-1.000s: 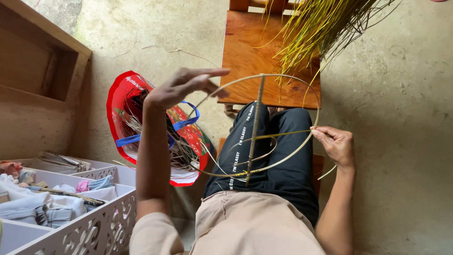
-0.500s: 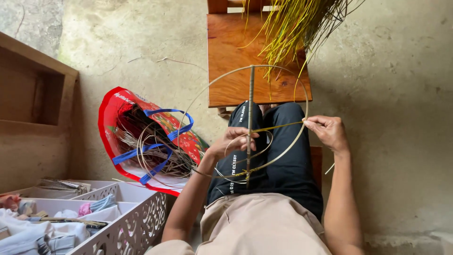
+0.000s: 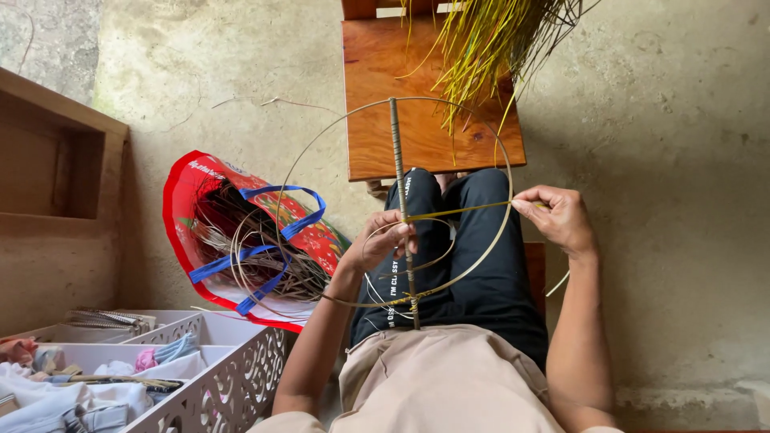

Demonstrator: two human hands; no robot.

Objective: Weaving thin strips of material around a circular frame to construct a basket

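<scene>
Two bare hands work on one round wire frame (image 3: 481, 248) held over the lap. Head view only.

Left hand (image 3: 383, 240): fingers curled closed around the wrapped centre rod (image 3: 399, 172) of the frame, about midway down its length. A thin pale strand (image 3: 377, 293) loops out just below this grip and curves back toward the rod's lower end.

Right hand (image 3: 561, 216): thumb and forefinger pinched shut on the end of a yellow-green reed strip (image 3: 461, 212), right at the frame's rim. From this pinch the strip runs straight across to the rod, meeting it just above the left hand's grip.

Beyond both grips, past the frame's far edge: a wooden stool (image 3: 417, 128) with a bundle of yellow-green reeds (image 3: 489, 40) hanging over it.

Left of the left-hand grip, on the concrete floor: a red bag with blue handles (image 3: 200, 200) holding coiled strands. Nearer, a white cut-out tray (image 3: 233, 369) with cloth and oddments.
</scene>
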